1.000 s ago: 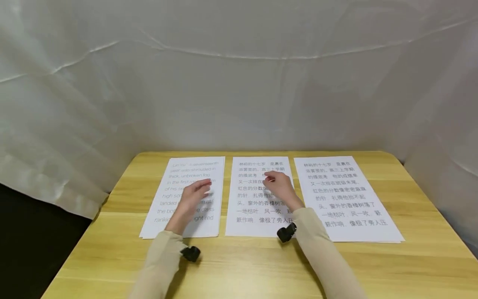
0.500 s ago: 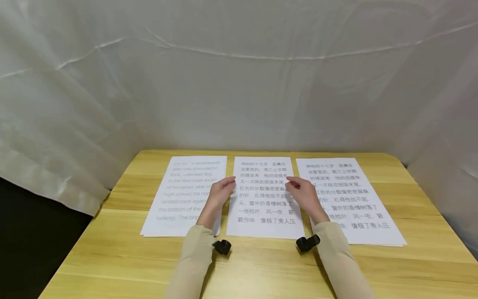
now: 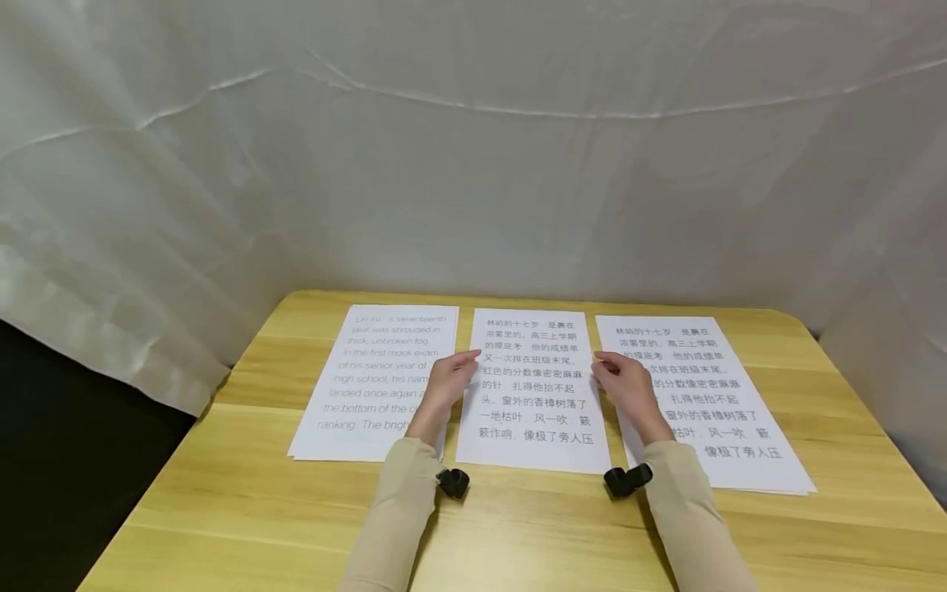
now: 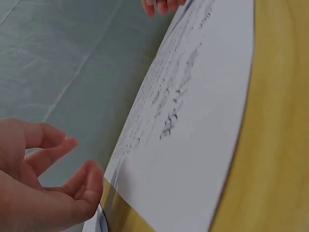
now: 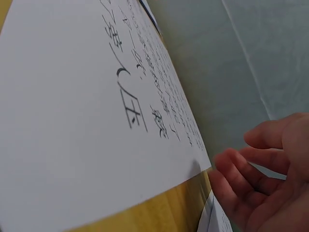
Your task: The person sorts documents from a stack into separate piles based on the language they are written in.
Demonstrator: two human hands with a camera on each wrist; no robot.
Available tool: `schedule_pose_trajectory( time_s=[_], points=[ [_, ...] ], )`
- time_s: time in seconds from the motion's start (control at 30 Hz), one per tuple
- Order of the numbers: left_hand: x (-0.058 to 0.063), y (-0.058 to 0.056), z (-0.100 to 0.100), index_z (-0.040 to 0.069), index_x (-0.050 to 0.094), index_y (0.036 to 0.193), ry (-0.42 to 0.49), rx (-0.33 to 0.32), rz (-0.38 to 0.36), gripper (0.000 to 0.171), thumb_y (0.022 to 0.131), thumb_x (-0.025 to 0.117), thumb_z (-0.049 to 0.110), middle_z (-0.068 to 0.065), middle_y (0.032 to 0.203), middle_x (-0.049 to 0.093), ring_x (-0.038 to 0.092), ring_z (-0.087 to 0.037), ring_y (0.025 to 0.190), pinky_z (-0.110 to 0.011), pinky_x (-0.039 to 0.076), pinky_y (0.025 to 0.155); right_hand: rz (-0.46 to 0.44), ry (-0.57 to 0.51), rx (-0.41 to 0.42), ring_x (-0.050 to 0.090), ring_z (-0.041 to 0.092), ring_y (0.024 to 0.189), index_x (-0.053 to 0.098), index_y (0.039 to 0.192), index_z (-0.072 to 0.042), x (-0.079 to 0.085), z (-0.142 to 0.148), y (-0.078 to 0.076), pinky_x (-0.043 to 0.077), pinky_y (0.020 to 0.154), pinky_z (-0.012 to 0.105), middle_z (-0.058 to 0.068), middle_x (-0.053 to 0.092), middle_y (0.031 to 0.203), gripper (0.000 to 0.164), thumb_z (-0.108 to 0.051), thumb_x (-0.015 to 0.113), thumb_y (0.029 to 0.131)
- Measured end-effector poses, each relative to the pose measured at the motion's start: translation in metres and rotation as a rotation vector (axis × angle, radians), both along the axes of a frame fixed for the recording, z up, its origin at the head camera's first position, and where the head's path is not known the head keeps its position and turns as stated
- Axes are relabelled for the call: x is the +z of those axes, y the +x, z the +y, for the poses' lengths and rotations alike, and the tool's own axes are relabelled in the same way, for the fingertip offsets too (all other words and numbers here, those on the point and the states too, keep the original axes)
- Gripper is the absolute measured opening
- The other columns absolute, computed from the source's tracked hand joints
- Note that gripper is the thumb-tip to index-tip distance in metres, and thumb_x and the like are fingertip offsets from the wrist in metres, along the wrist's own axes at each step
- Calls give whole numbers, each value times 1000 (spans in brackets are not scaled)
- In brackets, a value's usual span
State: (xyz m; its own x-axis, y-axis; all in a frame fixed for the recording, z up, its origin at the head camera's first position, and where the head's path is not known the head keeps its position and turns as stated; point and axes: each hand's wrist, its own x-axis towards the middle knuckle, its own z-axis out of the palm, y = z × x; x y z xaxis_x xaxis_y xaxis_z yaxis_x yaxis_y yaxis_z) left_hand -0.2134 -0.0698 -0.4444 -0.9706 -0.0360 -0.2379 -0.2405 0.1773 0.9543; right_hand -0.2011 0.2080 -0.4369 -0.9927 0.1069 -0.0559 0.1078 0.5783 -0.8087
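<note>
The middle printed sheet [image 3: 533,395], covered in Chinese text, lies flat between my two hands. Beside its left edge is my left hand [image 3: 446,390], over the right side of the sheet of English text [image 3: 370,382]. My right hand [image 3: 629,390] is at the middle sheet's right edge and covers part of the right-hand sheet of Chinese text [image 3: 718,411]. In the left wrist view the fingers [image 4: 89,186] are loosely bent with nothing between them. The right wrist view likewise has the relaxed fingers [image 5: 236,176] just off the paper's edge, holding nothing.
All three papers lie in a row on a wooden table [image 3: 518,526], with narrow strips of wood between them. Under the left and right sheets, further paper edges peek out. A pale cloth curtain [image 3: 473,205] hangs behind the table and along its sides.
Both hands have moved right, from over the left and middle papers to either side of the middle sheet. The papers keep their places; the view has shifted slightly.
</note>
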Motion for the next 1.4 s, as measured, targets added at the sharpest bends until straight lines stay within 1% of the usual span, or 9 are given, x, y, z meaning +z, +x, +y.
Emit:
schedule_pose_trajectory(
  time_s=[0.4, 0.53, 0.67, 0.83, 0.97, 1.1, 1.2, 1.27, 1.4],
  points=[
    [-6, -2, -5, -5, 56, 131, -220, -89, 43, 40, 95, 58, 13, -18, 124, 58, 54, -29, 111, -36, 47, 92, -40, 32, 19, 62, 22, 83, 54, 130, 9, -8, 6, -3, 49, 64, 24, 22, 62, 108, 41, -14, 56, 96],
    [-9, -3, -6, -5, 61, 91, -306, -136, 93, 18, 94, 58, 12, -10, 80, 56, 51, -19, 71, -26, 43, 60, -69, 75, 32, 58, 21, 78, 53, 132, 8, -8, 6, -3, 46, 63, 27, 20, 63, 105, 42, -15, 54, 96],
    [-10, -2, -8, 7, 38, 66, -335, -152, 104, 34, 94, 58, 11, -1, 57, 32, 32, -13, 50, -23, 27, 47, -96, 113, 40, 50, 21, 74, 55, 130, 8, -9, 2, -2, 41, 62, 29, 16, 61, 99, 41, -16, 54, 96],
    [-10, -2, -12, 12, 35, 65, -330, -161, 89, 36, 94, 57, 13, 1, 56, 31, 32, -13, 50, -23, 27, 48, -104, 119, 31, 46, 20, 69, 59, 124, 8, -10, -2, 0, 38, 60, 29, 13, 57, 87, 38, -16, 55, 94],
    [-10, -2, -14, 12, 34, 64, -328, -187, 86, 38, 94, 57, 14, 0, 56, 30, 32, -14, 51, -23, 27, 49, -102, 118, 30, 46, 22, 73, 61, 120, 8, -11, -3, 2, 37, 62, 31, 18, 59, 93, 36, -15, 56, 94],
    [-9, -2, -14, 13, 31, 63, -320, -205, 109, 39, 93, 56, 11, 1, 55, 29, 31, -13, 51, -23, 26, 49, -107, 93, 24, 40, 21, 68, 61, 90, 1, -11, -4, 1, 31, 60, 31, 10, 47, 73, 19, -17, 55, 94],
    [-9, -2, -14, 13, 29, 63, -319, -207, 118, 40, 92, 56, 9, 1, 55, 27, 29, -13, 50, -23, 25, 49, -125, 58, 19, 34, 21, 63, 49, 77, -2, -12, -6, 0, 28, 57, 31, 5, 32, 64, 26, -19, 54, 95],
    [-9, -3, -13, 12, 31, 63, -316, -202, 111, 39, 92, 57, 9, 1, 55, 28, 29, -13, 50, -23, 25, 49, -129, 51, 11, 38, 21, 67, 56, 82, -2, -11, -6, 0, 31, 59, 31, 4, 41, 69, 22, -20, 55, 95],
    [-8, -4, -12, 6, 47, 70, -310, -178, 73, 25, 92, 58, 11, 1, 56, 31, 32, -13, 50, -23, 27, 48, -139, 66, -5, 35, 20, 64, 50, 77, -2, -8, -7, 0, 29, 59, 31, 4, 38, 67, 26, -21, 54, 95]
  ],
)
